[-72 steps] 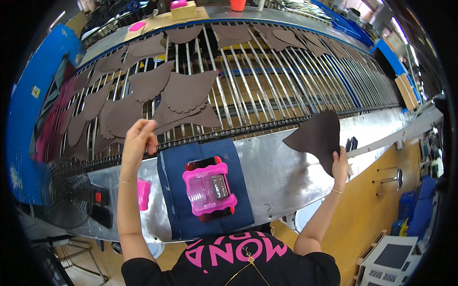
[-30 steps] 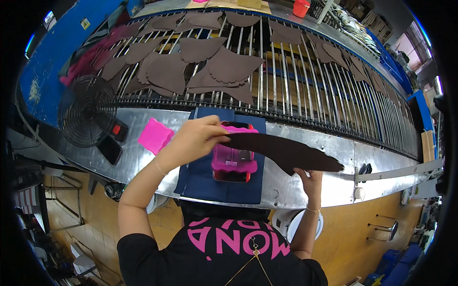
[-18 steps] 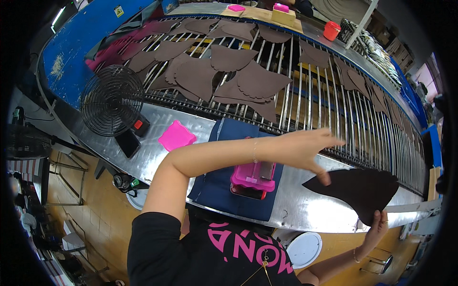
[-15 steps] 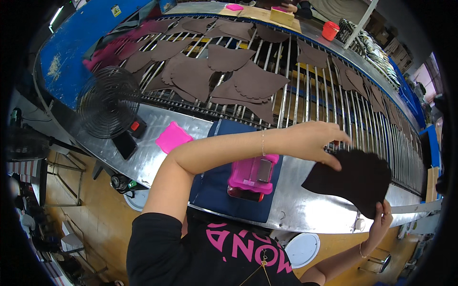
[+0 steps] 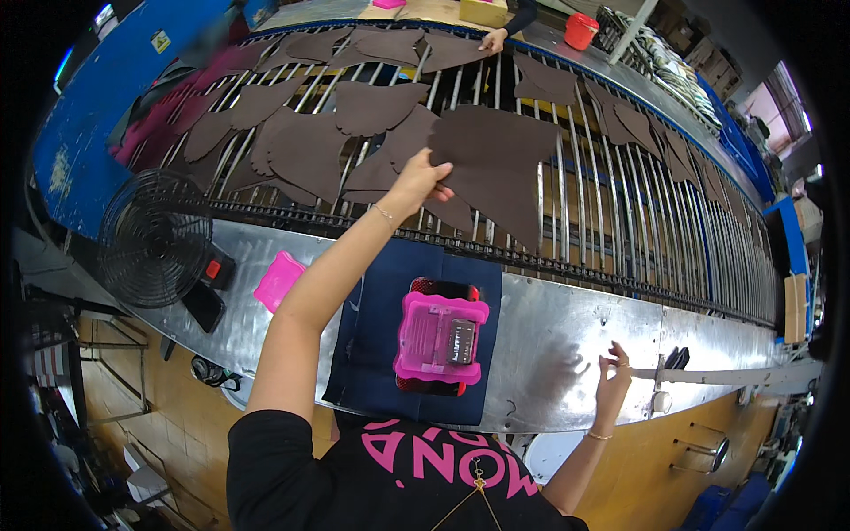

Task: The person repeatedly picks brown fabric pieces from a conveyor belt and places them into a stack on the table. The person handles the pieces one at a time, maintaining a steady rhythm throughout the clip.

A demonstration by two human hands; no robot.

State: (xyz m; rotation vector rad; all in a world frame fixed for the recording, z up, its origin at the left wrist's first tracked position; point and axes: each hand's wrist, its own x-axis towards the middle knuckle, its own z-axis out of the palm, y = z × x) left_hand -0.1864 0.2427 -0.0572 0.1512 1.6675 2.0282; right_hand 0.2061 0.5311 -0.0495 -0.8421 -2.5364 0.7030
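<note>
My left hand [image 5: 420, 182] reaches out over the metal-bar conveyor, fingers closed on the edge of a dark brown cut sheet piece [image 5: 498, 164] with one scalloped edge. The piece lies over or just above other brown pieces [image 5: 301, 149]; I cannot tell how far it rests on them. Above the steel table's front right part, my right hand [image 5: 613, 376] holds nothing, its fingers bent and apart. Between my arms, a pink plastic tray [image 5: 425, 345] with a small metallic block [image 5: 461, 341] sits on a dark blue cloth [image 5: 376, 376].
A black wire fan [image 5: 155, 239] and a phone [image 5: 204, 306] stand at the left, near a pink scalloped plate [image 5: 280, 280]. Across the conveyor a co-worker's hand [image 5: 493, 41] touches a brown piece. A red bucket [image 5: 581, 32] stands beyond. A metal bar [image 5: 744, 376] juts in at the right.
My left hand has carried the brown piece from the right of the table up and left onto the conveyor. My right hand has let go of it. A co-worker's hand has come in.
</note>
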